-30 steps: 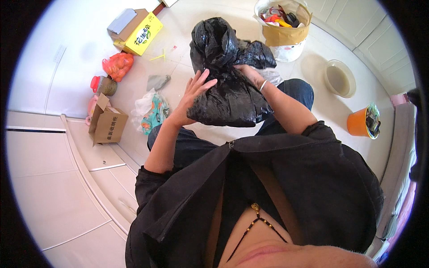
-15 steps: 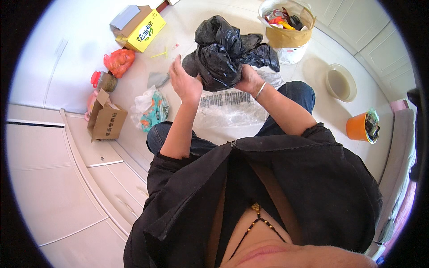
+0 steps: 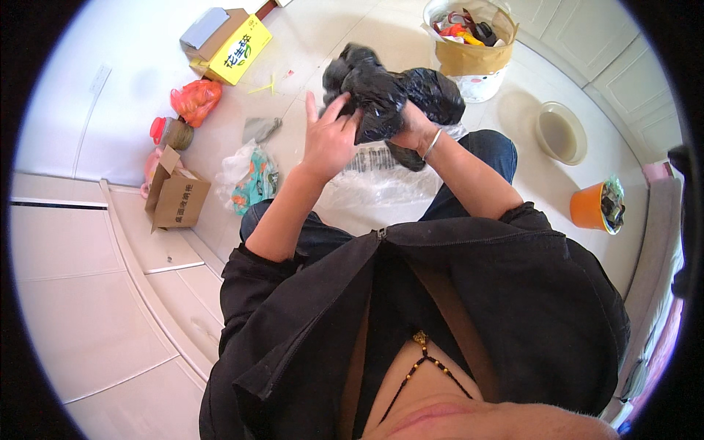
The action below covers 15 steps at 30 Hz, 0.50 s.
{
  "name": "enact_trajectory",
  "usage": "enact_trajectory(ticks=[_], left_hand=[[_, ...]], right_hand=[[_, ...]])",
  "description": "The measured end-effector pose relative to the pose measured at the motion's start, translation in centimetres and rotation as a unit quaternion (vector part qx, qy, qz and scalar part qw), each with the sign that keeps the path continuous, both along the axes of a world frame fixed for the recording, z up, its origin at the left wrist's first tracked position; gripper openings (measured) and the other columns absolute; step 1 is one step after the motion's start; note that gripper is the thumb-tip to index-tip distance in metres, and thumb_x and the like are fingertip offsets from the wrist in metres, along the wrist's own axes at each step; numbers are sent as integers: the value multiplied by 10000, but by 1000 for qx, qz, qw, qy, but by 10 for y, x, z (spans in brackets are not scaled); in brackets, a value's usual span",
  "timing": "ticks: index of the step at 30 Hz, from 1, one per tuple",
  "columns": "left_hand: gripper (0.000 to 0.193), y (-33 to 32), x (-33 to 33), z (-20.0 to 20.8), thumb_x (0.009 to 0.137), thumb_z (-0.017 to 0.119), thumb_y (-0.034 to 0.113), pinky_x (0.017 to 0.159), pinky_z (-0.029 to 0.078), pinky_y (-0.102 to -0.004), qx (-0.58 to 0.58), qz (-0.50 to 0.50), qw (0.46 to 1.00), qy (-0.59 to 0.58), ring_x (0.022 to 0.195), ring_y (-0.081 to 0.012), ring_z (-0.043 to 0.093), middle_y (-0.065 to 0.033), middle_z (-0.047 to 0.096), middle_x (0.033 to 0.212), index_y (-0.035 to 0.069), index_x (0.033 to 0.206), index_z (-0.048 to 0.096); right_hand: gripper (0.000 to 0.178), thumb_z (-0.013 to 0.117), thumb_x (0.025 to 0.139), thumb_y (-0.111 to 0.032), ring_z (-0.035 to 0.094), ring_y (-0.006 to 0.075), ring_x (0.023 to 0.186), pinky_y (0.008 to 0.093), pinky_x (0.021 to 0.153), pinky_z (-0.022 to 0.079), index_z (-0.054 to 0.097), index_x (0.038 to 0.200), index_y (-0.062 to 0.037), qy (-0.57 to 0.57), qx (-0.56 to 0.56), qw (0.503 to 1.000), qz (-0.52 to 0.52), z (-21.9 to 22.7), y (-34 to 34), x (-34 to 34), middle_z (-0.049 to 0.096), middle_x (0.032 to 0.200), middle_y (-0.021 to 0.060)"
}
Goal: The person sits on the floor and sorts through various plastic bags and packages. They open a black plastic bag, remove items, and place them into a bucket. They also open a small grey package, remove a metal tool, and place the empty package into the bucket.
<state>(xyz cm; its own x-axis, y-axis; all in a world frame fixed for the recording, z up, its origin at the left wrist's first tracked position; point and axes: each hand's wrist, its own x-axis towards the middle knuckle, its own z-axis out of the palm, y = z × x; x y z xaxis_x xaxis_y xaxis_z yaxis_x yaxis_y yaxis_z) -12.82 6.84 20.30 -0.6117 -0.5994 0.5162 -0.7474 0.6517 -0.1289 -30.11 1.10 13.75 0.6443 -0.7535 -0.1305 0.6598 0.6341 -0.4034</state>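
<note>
Black and crumpled, the plastic bag [image 3: 376,103] is held over clear wrapping [image 3: 374,183] on the floor [image 3: 312,55]. The left hand [image 3: 330,141] tilts upward at its left, fingers spread apart; the right hand's [image 3: 415,129] partly hidden fingers clamp its near edge.

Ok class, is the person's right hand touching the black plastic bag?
Touching: the head view shows the right hand gripping the black plastic bag, with plastic bunched against it and no gap between them.
</note>
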Motion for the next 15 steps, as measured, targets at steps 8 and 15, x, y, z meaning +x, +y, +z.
enact_trajectory(ticks=[8, 15], left_hand=[[272, 17, -33, 5, 698, 709, 91, 826, 464, -344, 376, -134, 883, 248, 914, -293, 606, -182, 643, 942, -10, 944, 654], [363, -16, -4, 3, 771, 651, 90, 824, 497, -321, 693, -87, 483, 528, 854, -208, 634, -121, 645, 1008, -49, 1098, 579]], right_hand=[[680, 433, 851, -642, 585, 277, 1011, 408, 948, 438, 583, 1141, -45, -168, -94, 980, 46, 5, 3, -21, 614, 1118, 139], [733, 405, 816, -700, 548, 272, 1082, 455, 976, 398, 572, 1186, -89, -43, 15, 998, 47, 1, 15, -16, 578, 1209, 106]])
